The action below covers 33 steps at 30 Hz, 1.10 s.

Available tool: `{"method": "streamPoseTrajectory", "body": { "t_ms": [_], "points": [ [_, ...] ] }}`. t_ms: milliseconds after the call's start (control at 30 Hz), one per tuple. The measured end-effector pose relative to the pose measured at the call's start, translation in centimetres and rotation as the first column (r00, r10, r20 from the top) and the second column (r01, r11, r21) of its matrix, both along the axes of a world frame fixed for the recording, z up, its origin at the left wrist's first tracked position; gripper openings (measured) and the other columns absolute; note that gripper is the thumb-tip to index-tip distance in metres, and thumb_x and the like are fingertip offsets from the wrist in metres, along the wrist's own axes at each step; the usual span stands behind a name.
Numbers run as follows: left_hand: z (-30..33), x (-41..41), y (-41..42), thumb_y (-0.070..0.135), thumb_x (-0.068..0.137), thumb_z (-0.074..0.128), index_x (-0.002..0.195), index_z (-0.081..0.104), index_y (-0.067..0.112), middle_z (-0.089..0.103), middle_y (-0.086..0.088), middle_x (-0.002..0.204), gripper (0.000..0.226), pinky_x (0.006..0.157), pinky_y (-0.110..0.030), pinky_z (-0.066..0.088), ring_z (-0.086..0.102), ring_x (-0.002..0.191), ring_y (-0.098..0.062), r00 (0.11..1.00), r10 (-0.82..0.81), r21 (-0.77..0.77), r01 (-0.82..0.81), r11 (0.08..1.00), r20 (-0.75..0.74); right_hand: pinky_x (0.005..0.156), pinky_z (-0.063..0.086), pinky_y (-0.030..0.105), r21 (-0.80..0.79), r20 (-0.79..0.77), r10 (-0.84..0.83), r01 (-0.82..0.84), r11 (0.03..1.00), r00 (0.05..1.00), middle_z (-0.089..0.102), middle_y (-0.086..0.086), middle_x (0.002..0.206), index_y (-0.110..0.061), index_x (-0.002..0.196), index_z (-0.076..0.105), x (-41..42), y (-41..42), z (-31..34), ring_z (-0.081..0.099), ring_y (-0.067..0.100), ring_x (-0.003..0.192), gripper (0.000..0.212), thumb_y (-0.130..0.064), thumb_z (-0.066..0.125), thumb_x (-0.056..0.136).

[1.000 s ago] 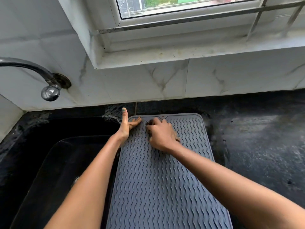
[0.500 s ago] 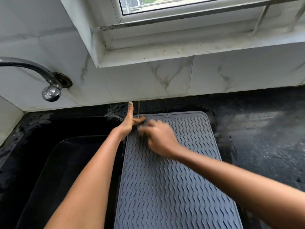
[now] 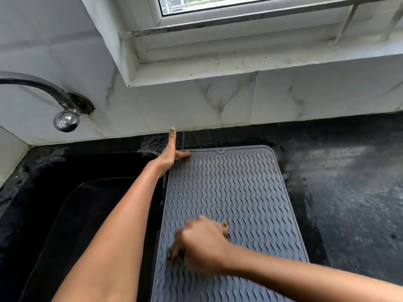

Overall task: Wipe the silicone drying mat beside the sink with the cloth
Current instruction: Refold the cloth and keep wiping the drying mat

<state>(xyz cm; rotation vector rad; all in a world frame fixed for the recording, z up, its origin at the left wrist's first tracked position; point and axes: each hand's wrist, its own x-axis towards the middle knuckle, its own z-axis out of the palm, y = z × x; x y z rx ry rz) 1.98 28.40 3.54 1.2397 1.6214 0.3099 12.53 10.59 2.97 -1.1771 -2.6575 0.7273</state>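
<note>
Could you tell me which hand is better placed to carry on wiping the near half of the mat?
The right hand: it grips the cloth mid-mat. The left hand rests on the far left corner, steadying it.

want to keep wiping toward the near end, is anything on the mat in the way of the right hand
Nothing visible. The grey wavy-ribbed silicone drying mat is bare ahead of the right hand, which is bunched over a brownish cloth. The left hand only rests at the far-left corner.
</note>
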Motion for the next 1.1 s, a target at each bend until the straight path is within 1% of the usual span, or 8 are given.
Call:
{"method": "streamPoseTrajectory", "body": {
  "t_ms": [133, 333, 633, 767, 833, 933, 1000, 1100],
  "points": [
    [-0.5, -0.2, 0.1, 0.07, 0.084, -0.013, 0.124, 0.063, 0.009, 0.049, -0.011, 0.143, 0.105, 0.117, -0.044, -0.005, 0.027, 0.142, -0.023, 1.0, 0.022, -0.013, -0.022, 1.0, 0.022, 0.08, 0.038, 0.043, 0.313, -0.011, -0.314, 0.301, 0.901, 0.95, 0.061, 0.003, 0.11, -0.025, 0.114, 0.064, -0.2, 8.0, -2.3, 0.051, 0.025, 0.102, 0.029, -0.016, 0.053, 0.088],
    [-1.5, -0.8, 0.3, 0.073, 0.081, -0.014, 0.122, 0.064, 0.012, 0.048, -0.011, 0.144, 0.107, 0.117, -0.044, -0.003, 0.029, 0.141, -0.024, 0.998, 0.035, -0.01, -0.034, 0.999, 0.049, 0.088, 0.033, 0.047, 0.371, 0.161, -0.306, 0.23, 0.9, 0.938, 0.053, 0.009, 0.122, -0.011, 0.121, 0.059, -1.9, 7.3, -3.2, 0.046, 0.031, 0.112, 0.032, -0.014, 0.05, 0.09],
    [-0.9, -0.5, -0.4, 0.069, 0.084, -0.014, 0.13, 0.058, 0.012, 0.043, -0.007, 0.148, 0.102, 0.117, -0.045, -0.002, 0.028, 0.142, -0.023, 0.999, -0.028, 0.014, 0.027, 1.0, 0.02, 0.069, 0.036, 0.033, -0.011, 0.217, 0.214, -0.216, 0.976, 0.952, 0.065, -0.002, 0.104, -0.02, 0.097, 0.072, -1.1, -3.4, -1.7, 0.058, 0.02, 0.09, 0.019, -0.017, 0.06, 0.082],
    [-1.5, -1.1, -2.1, 0.064, 0.089, -0.008, 0.132, 0.056, 0.014, 0.047, -0.006, 0.145, 0.092, 0.117, -0.042, 0.009, 0.034, 0.14, -0.022, 0.995, 0.003, 0.136, -0.017, 0.991, 0.099, 0.068, 0.05, 0.021, -0.397, -0.176, -0.184, 0.101, 0.912, 0.967, 0.068, 0.002, 0.103, -0.016, 0.108, 0.069, 1.7, 2.7, 1.5, 0.058, 0.003, 0.079, 0.036, 0.004, 0.049, 0.085],
    [-2.0, -1.3, -3.4, 0.06, 0.091, -0.008, 0.132, 0.055, 0.012, 0.049, -0.008, 0.143, 0.09, 0.118, -0.039, 0.015, 0.039, 0.137, -0.023, 0.974, 0.049, 0.179, -0.09, 0.98, 0.222, 0.079, 0.048, 0.02, -0.219, -0.219, -0.386, 0.34, 0.914, 0.896, 0.065, 0.0, 0.116, -0.021, 0.116, 0.066, 3.7, 6.8, 1.7, 0.054, -0.002, 0.086, 0.044, 0.005, 0.049, 0.085],
    [-2.6, -0.4, -5.6, 0.057, 0.092, -0.012, 0.142, 0.04, 0.01, 0.039, -0.007, 0.15, 0.086, 0.12, -0.036, 0.011, 0.03, 0.142, -0.019, 0.96, 0.024, 0.123, -0.061, 0.991, 0.278, 0.1, 0.035, 0.049, 0.15, 0.098, -0.49, 0.474, 0.868, 0.866, 0.053, 0.002, 0.134, -0.028, 0.129, 0.056, 5.9, 10.5, -0.9, 0.045, 0.025, 0.12, 0.048, -0.008, 0.051, 0.086],
    [-2.9, 0.6, -6.6, 0.054, 0.092, -0.014, 0.148, 0.027, 0.011, 0.024, -0.005, 0.156, 0.081, 0.119, -0.033, 0.005, 0.019, 0.146, -0.017, 0.962, 0.005, 0.096, -0.032, 0.995, 0.272, 0.095, 0.031, 0.047, 0.235, 0.215, -0.452, 0.403, 0.884, 0.866, 0.052, 0.002, 0.135, -0.024, 0.129, 0.056, 5.8, 9.9, -3.2, 0.043, 0.028, 0.121, 0.044, -0.012, 0.049, 0.087],
    [-3.1, 1.5, -6.7, 0.057, 0.09, -0.012, 0.149, 0.02, 0.014, 0.014, -0.005, 0.159, 0.08, 0.119, -0.036, 0.0, 0.012, 0.147, -0.016, 0.974, -0.016, 0.096, -0.006, 0.995, 0.227, 0.08, 0.034, 0.04, 0.386, 0.024, -0.407, 0.367, 0.846, 0.913, 0.068, 0.002, 0.11, -0.018, 0.107, 0.071, 4.8, 5.7, -3.6, 0.056, 0.026, 0.097, 0.03, -0.012, 0.052, 0.086]
  ]
}}
